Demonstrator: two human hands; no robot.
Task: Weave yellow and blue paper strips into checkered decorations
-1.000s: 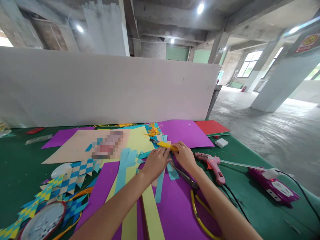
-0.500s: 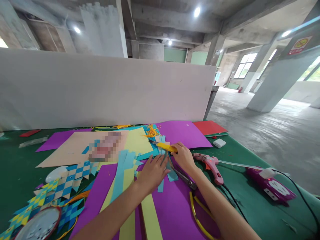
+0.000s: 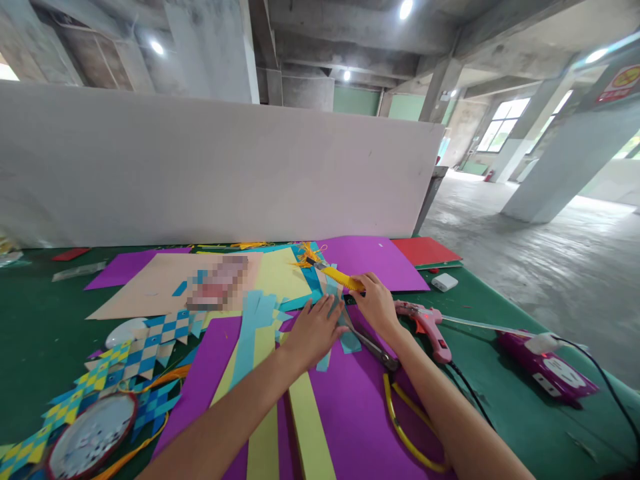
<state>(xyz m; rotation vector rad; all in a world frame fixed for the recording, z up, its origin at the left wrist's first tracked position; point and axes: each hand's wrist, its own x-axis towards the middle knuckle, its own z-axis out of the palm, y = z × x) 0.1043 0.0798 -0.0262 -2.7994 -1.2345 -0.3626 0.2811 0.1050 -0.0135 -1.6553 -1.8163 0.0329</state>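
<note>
Up toward the orange threads (image 3: pixel 309 255) is where the yellow knife (image 3: pixel 343 276) has moved, so its blade end now points higher than in the last frame. It is just above the middle of the frame. The right hand (image 3: pixel 375 303) has its fingers closed around the handle, and the blade points away from both hands, which seems a safe way to hold it. The left hand (image 3: pixel 314 331) lies flat with its fingers a little apart. It looks to be pressing on the blue strips (image 3: pixel 324 363), maybe so they don't slide.

Big scissors (image 3: pixel 375 350) lie by the right arm, likely close enough to grab. They rest on a purple sheet (image 3: pixel 360 413), with yellow strips (image 3: pixel 310 427) at the bottom middle. A pink glue gun (image 3: pixel 425 325) lies at the right on the green table (image 3: pixel 530 433), maybe put aside to give the hands room. Woven paper (image 3: pixel 145 347) and a round dish (image 3: pixel 93 433) sit at the lower left.

Behind the table stands a long white board (image 3: pixel 215 167). Past it, the room has a shiny gray floor (image 3: pixel 480 213), and windows (image 3: pixel 503 127) at the upper right.
</note>
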